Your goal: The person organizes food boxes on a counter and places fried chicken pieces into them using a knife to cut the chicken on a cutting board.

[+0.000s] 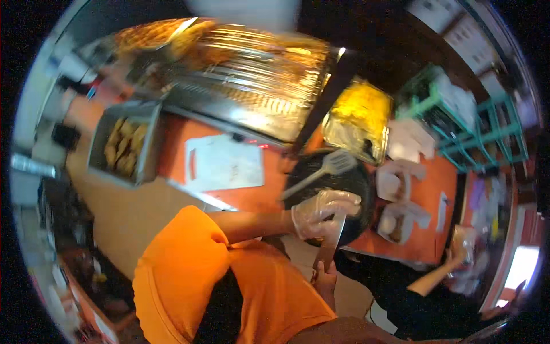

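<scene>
Left hand: gloved left hand, centre frame, fingers curled around a long metal blade.
Right hand: bare right hand, lower centre, grips the blade's lower end.
Behind: dark round pan holding a spatula.

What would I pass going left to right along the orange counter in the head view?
Metal tray of fried pieces → white cutting board → black round pan with a slotted spatula lying over it → open white takeaway boxes → green racks.
</scene>
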